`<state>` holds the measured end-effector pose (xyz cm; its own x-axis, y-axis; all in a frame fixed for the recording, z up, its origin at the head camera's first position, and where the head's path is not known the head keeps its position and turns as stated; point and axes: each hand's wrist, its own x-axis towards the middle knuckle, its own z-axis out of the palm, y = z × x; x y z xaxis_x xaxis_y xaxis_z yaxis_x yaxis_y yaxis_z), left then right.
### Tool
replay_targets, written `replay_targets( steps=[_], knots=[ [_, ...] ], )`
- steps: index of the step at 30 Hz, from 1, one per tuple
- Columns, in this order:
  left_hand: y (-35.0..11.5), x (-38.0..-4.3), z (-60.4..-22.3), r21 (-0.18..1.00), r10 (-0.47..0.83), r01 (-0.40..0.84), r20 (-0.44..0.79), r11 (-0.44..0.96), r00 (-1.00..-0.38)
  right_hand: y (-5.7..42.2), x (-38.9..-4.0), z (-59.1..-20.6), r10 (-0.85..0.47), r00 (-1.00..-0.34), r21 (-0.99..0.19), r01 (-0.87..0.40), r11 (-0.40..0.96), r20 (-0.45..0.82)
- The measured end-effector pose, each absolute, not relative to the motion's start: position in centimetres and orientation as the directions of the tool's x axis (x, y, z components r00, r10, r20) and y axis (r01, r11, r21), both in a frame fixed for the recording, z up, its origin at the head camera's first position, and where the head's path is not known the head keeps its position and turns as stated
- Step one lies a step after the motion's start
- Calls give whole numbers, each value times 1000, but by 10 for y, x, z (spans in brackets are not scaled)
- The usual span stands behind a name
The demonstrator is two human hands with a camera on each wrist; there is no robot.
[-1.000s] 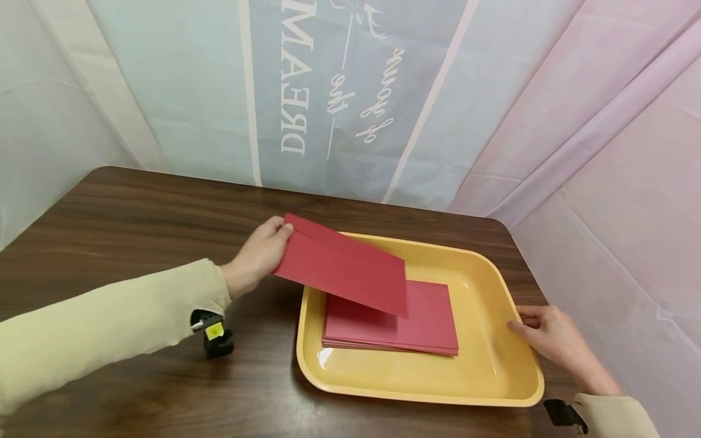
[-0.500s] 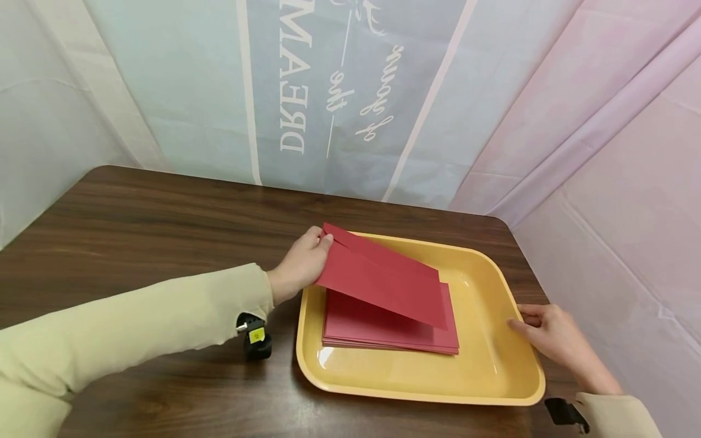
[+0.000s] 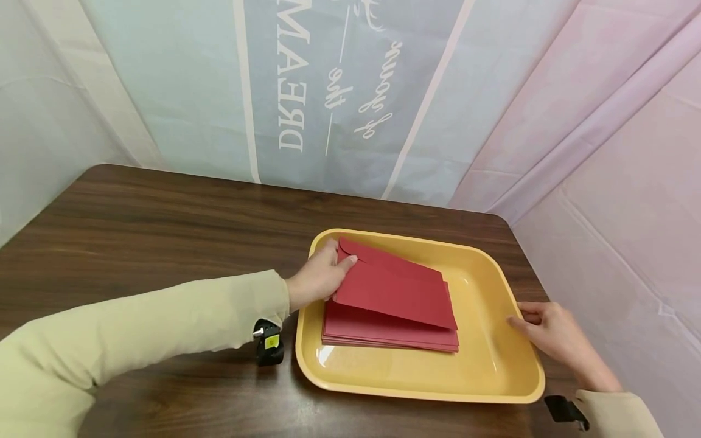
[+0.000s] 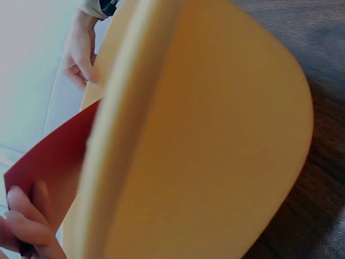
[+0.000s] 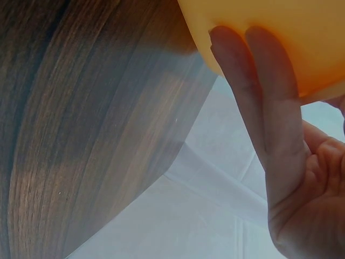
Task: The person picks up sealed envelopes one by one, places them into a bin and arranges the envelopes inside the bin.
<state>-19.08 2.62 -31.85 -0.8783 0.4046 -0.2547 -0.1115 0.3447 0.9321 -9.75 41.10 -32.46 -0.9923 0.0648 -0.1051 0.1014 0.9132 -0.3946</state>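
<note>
A red envelope [image 3: 397,283] is pinched at its left end by my left hand [image 3: 322,275], thumb on top and fingers beneath. It tilts over a stack of red envelopes [image 3: 383,337] lying in a yellow tray [image 3: 427,388]; its far right end is down close to the stack. At the tray's right side, my right hand [image 3: 553,334] grips the rim, thumb inside and fingers outside. In the right wrist view, two fingers [image 5: 275,70] lie against the tray's outer wall. The left wrist view shows the tray's outside wall [image 4: 210,135] hiding most of the envelope.
The tray stands on a dark wood-grain table [image 3: 164,231], toward its right side. Behind the table hangs a printed cloth backdrop [image 3: 350,97], and a pale pinkish cloth [image 3: 630,243] hangs on the right. Dark cameras [image 3: 269,344] are strapped at both wrists.
My left hand has carried the envelope rightward and down from beyond the tray's left rim to low over the stack. The right hand has kept its place on the rim.
</note>
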Motion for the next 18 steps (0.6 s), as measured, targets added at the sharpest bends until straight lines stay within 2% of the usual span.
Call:
replay_targets(
  steps=[18],
  knots=[
    [20,-197,-316,805,471,92,-247,587,-847,411,-96,-325,45,-997,-390,65,918,-60]
  ],
)
